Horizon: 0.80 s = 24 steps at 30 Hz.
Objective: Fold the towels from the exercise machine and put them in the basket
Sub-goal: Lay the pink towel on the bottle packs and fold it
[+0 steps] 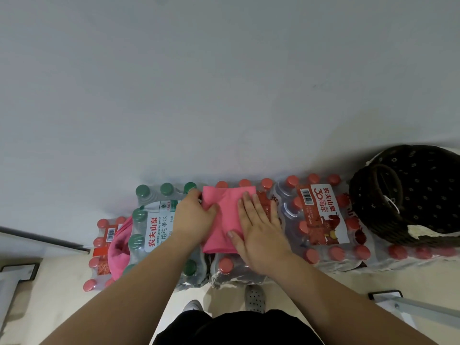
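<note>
A pink towel (227, 215), folded into a narrow rectangle, lies on top of shrink-wrapped packs of water bottles. My left hand (196, 215) grips its left edge, thumb on top and fingers curled under the fold. My right hand (258, 230) lies flat on the towel's right half with straight fingers, pressing it down. A second pink towel (119, 250) sits crumpled between the bottle packs at the left. The dark woven basket (388, 202) with a dotted black lining stands on the packs at the far right.
Red-capped bottle packs (323, 220) and a green-capped pack (154, 220) line the grey wall. Metal frame parts (17, 272) show at the lower left and lower right (418, 307). My feet (254, 298) stand on the pale floor.
</note>
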Available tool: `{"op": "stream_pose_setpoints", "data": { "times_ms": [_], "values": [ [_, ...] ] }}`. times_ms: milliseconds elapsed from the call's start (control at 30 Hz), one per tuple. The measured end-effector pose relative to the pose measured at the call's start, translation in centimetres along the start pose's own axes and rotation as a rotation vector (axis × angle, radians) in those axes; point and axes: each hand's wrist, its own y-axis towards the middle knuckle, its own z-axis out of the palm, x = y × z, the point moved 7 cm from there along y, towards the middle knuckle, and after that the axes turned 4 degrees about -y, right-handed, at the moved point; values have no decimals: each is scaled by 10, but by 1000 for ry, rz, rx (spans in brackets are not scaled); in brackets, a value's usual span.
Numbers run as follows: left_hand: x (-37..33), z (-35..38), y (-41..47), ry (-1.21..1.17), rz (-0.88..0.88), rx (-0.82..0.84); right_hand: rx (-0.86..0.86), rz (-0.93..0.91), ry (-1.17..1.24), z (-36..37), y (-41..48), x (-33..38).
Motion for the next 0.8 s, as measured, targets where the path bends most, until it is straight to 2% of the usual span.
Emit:
{"op": "stream_pose_setpoints", "data": {
  "times_ms": [133, 200, 267, 467, 600, 800],
  "values": [
    [-15, -7, -7, -21, 29, 20, 53, -5, 25, 5, -4, 0],
    [-25, -9, -20, -140, 42, 34, 50, -23, 124, 4, -4, -3],
    [-34, -9, -29, -170, 129, 44, 40, -49, 277, 0, -7, -7],
    [-51, 21, -48, 6, 297, 56, 100, 64, 848, -4, -14, -27],
    [-58, 42, -48, 29, 326, -3, 143, 48, 916, -6, -13, -34],
    [-78, 65, -48, 167, 520, -154, 197, 57, 1130, 3, -9, -51]
  ]
}}
